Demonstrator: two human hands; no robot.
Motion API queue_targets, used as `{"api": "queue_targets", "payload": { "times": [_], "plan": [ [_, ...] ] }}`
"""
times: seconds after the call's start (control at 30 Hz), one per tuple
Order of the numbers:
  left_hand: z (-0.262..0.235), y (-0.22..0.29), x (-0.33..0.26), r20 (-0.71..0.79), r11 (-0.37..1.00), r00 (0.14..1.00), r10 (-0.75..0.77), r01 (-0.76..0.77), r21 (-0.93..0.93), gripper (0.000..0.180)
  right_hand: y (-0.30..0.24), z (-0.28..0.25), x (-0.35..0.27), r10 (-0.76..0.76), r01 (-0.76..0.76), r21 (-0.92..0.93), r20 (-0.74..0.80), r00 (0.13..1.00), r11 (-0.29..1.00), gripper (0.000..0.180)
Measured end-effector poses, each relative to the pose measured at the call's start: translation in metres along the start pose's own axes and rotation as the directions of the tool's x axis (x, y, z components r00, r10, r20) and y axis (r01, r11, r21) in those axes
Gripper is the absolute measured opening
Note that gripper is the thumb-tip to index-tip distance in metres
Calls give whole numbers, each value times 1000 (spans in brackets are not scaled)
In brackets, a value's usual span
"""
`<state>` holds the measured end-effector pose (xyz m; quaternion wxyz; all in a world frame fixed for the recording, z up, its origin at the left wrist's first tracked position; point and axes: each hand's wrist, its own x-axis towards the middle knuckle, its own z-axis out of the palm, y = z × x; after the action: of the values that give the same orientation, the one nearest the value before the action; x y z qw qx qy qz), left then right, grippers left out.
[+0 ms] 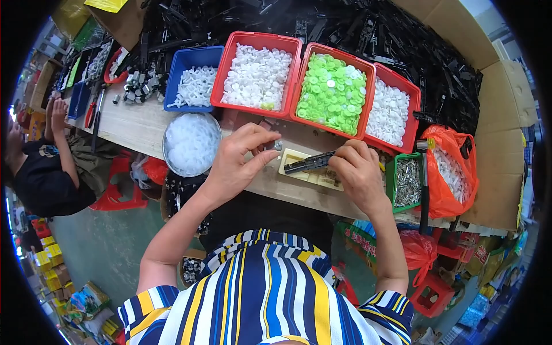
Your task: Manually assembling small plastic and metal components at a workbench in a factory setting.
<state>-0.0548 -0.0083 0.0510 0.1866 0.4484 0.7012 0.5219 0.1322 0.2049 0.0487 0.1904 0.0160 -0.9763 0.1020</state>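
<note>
A: "While the left hand [237, 159] pinches a small shiny piece [278, 145] near the middle of the frame, what does the right hand [360, 175] have?"

B: "It grips a black plastic part [310, 163], fingers wrapped over the right end, and holds it tilted over the cream tray [291, 156], just right of centre. The piece and the part are apart."

A: "So which step would that be?"

B: "Probably the fitting of the small shiny piece to the black plastic part. The next move seems to call for bringing the two together and lining them up, with the part held steady."

A: "And the containers on the bench [132, 135]?"

B: "Across the top of the frame, left to right: a blue bin [191, 57] with white pegs [196, 87], a red bin [247, 112] with white caps [257, 77], an orange-red bin [328, 127] of bright green discs [332, 86], and another red bin [414, 115] with little white pieces [390, 112]. Left of centre, a round bowl [164, 144] holds cloudy pieces [192, 144]."

A: "What about the right side?"

B: "A green basket [391, 181] of slim metal pieces [407, 183] stands near the right hand; an orange bag [445, 198] with white bits [448, 171] sits farther toward the right edge. What lies in the cream tray cannot be told; the part and the hand hide much of it."
</note>
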Motion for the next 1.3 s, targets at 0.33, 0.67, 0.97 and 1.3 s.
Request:
{"api": "queue_targets", "payload": {
  "times": [0.33,0.67,0.97,1.3],
  "plan": [
    [2,-7,-18,20,995,995,-102,102,-18,27,-42,23,-1,278,-280,160,34,960,947,18],
    [14,-2,-15,12,999,1000,16,-17,51,29,-41,12,6,170,-178,63,118,978,982,26],
    [33,-5,1,165,884,931,325,-361,297,29,-34,31,0,41,-43,104,24,999,994,15],
    [31,-12,16,307,841,877,370,-457,289,24,-36,37,-10,80,-62,230,-69,994,971,24]
  ]
}}
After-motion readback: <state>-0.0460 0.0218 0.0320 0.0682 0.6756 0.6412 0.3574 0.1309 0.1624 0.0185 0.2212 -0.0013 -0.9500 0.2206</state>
